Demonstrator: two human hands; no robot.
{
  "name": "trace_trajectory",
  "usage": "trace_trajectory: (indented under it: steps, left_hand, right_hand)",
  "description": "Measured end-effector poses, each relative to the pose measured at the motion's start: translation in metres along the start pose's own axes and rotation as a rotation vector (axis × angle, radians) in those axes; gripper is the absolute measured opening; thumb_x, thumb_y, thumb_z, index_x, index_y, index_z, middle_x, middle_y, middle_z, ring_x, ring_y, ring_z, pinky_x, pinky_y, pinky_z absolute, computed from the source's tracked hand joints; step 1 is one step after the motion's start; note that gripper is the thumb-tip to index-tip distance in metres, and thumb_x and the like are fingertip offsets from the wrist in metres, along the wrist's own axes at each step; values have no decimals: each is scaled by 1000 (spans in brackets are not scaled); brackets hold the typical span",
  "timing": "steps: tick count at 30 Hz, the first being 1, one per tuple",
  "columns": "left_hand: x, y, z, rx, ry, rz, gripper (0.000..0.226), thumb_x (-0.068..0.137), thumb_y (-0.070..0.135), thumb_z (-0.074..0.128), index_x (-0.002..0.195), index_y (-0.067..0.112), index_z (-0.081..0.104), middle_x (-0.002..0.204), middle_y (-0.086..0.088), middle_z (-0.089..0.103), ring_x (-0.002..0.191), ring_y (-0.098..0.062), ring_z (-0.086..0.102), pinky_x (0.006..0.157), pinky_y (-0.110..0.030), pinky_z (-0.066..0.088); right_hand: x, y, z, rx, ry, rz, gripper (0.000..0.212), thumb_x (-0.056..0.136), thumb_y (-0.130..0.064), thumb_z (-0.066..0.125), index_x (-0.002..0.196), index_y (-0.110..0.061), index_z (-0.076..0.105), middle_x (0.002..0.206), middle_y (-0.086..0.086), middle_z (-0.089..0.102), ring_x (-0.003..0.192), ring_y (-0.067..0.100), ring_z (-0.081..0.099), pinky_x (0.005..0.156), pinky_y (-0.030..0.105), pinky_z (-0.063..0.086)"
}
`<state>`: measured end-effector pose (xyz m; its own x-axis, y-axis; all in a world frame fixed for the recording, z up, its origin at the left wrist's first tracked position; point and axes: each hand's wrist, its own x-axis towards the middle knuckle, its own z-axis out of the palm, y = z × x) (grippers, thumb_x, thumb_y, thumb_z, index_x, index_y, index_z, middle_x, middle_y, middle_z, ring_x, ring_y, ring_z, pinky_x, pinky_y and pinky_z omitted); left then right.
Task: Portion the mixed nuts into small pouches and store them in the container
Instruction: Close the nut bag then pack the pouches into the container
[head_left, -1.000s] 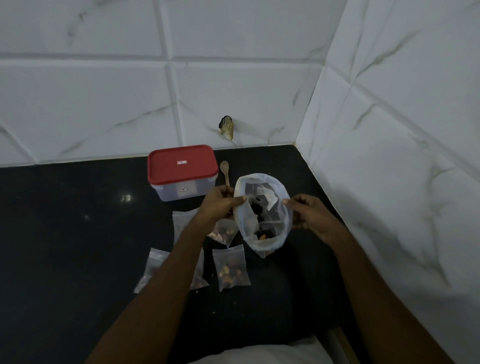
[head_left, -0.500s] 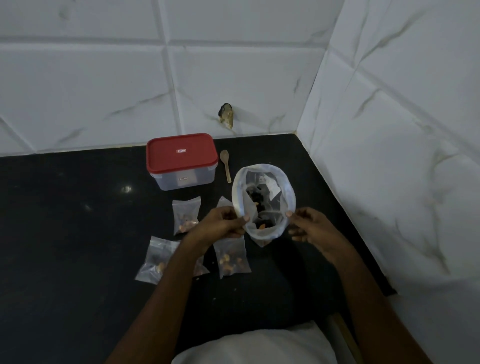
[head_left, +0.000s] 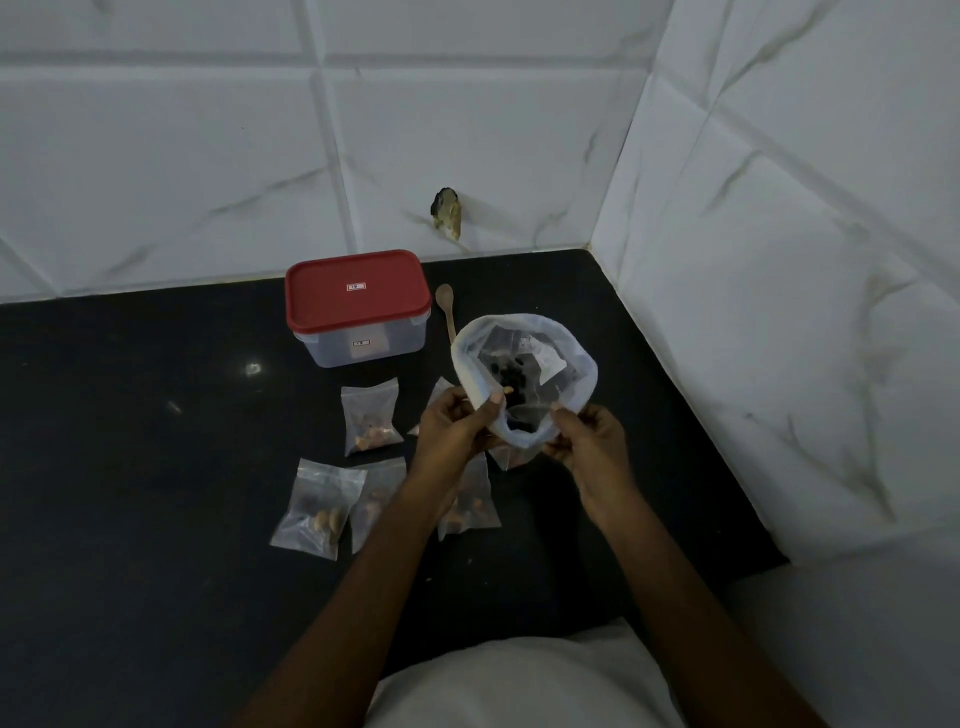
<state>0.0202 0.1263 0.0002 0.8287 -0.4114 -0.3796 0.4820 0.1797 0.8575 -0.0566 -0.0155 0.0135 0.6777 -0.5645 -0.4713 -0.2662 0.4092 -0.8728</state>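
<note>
A clear plastic bag (head_left: 571, 343) with a rolled rim stands open on the black counter, dark nuts showing inside. My left hand (head_left: 454, 428) pinches its near-left rim and my right hand (head_left: 587, 441) pinches its near-right rim. Several small clear pouches with nuts lie to the left: one pouch (head_left: 370, 415) above, a pair of pouches (head_left: 317, 506) lower down, another pouch (head_left: 470, 512) partly under my left forearm. A clear container (head_left: 358, 306) with a shut red lid sits behind them. A small wooden spoon (head_left: 445, 306) lies between container and bag.
The black counter (head_left: 130, 441) ends in a corner of white tiled walls behind and to the right. A small brownish object (head_left: 447, 213) sticks to the back wall. A white garment (head_left: 519, 680) shows at the bottom edge.
Both hands slid down along the bag's rim toward its near edge and came closer together. The camera view tilted, so everything sits lower in frame relative to the wall.
</note>
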Motion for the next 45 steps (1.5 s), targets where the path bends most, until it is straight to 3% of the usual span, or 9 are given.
trace_trajectory:
  steps: [4,9,15,20,25,32,35,42,45]
  left_hand:
    - [-2,-12,-10,44,-111,25,51,73,7,80,119,17,60,116,-7,68,110,-22,67,91,-42,56]
    - [-5,-10,-2,40,26,59,54,68,11,85,116,17,61,114,-8,68,106,-22,68,82,-37,59]
    - [-8,-8,16,37,185,116,46,75,-2,78,111,19,57,105,-6,66,93,-16,70,74,-33,61]
    - [-9,-13,19,418,263,367,54,74,2,78,110,27,48,96,1,61,82,-8,64,66,-21,55]
    - [-5,-10,17,665,168,421,60,76,15,81,117,30,40,88,3,59,73,-5,59,57,-11,45]
    - [21,16,-9,505,421,382,46,82,40,74,117,21,49,97,3,58,87,-10,60,75,-32,52]
    - [45,29,-6,545,273,262,37,83,46,70,111,29,50,106,-1,61,94,-15,63,80,-42,58]
    - [59,70,5,545,-101,29,16,98,30,55,112,23,56,115,-9,64,98,-20,65,77,-35,56]
    - [59,82,0,376,-225,-119,41,98,48,49,121,17,62,115,-12,68,104,-28,67,82,-40,56]
  right_hand:
    - [-7,-2,-6,139,-180,14,37,88,-4,66,123,-6,53,118,17,66,102,27,70,79,35,59]
    - [-14,2,-3,101,-228,-31,49,83,5,68,126,-14,55,112,13,70,103,24,70,80,33,59]
    - [-18,2,5,159,-119,-15,36,83,1,71,114,-11,57,107,12,69,92,23,73,73,30,59]
    - [-17,5,15,-106,143,-142,24,82,4,67,96,-13,57,92,12,63,68,15,62,56,22,54]
    - [-12,5,16,-361,199,-303,22,79,1,66,88,-16,55,83,7,57,69,18,55,64,37,53]
    - [14,-31,-4,-410,270,-308,32,83,-22,75,107,-24,52,99,-4,58,86,10,59,71,25,50]
    - [38,-47,2,-569,130,-284,38,83,-23,77,111,-23,52,104,-4,58,88,6,57,68,22,47]
    - [58,-71,22,-710,-191,-230,23,88,-25,70,107,-19,58,105,3,64,92,14,64,65,24,50]
    - [61,-80,29,-629,-210,-69,25,92,-46,60,99,-23,59,99,4,65,89,17,64,66,29,49]
